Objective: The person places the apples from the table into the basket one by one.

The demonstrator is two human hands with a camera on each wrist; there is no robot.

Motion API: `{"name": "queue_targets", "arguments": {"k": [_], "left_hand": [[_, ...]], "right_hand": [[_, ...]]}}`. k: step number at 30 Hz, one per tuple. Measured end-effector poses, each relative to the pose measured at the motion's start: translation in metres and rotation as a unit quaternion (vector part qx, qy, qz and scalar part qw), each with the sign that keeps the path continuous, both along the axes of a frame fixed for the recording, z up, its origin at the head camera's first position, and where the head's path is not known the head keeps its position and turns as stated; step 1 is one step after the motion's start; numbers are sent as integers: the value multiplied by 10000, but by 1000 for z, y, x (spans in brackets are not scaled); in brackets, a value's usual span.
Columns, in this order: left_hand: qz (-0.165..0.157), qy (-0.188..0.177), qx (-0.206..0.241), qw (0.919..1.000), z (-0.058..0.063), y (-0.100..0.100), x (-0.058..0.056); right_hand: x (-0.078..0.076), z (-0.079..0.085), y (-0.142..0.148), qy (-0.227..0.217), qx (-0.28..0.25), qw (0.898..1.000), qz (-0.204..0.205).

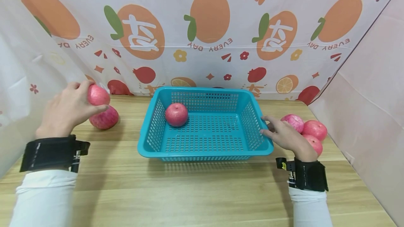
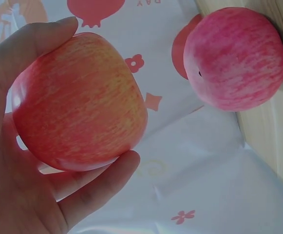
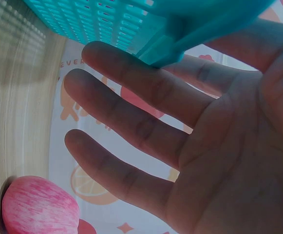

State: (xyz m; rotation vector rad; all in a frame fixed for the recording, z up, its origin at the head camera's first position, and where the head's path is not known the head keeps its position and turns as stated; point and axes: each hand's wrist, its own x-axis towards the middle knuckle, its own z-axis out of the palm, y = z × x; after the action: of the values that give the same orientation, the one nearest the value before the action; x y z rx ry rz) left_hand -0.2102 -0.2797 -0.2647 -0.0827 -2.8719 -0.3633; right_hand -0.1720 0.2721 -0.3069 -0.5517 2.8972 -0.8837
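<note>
My left hand holds a red apple between thumb and fingers; the left wrist view shows yellow streaks on this apple. Just beyond and below it, a second pinkish apple sits on the table. At the centre stands a blue plastic basket with one apple inside, toward its left end. My right hand holds the basket's right rim, thumb and index finger over it. In the right wrist view the other fingers extend outside the wall. The thumb tip is hidden there.
Three apples sit close together right of the basket, partly behind my right hand: a pale pink one, a red one and a nearer one. A fruit-printed curtain hangs behind the wooden table; a pale wall borders the right.
</note>
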Motion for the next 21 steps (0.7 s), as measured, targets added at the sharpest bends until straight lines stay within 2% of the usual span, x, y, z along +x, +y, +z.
{"name": "queue_targets", "arguments": {"k": [11,21], "left_hand": [[-239,168,-60,9996,3,13,0],[-191,194,-71,9996,5,19,0]], "right_hand": [[1,1,0,23,16,10000,-23],[1,0,-1,20,108,9999,-17]]}}
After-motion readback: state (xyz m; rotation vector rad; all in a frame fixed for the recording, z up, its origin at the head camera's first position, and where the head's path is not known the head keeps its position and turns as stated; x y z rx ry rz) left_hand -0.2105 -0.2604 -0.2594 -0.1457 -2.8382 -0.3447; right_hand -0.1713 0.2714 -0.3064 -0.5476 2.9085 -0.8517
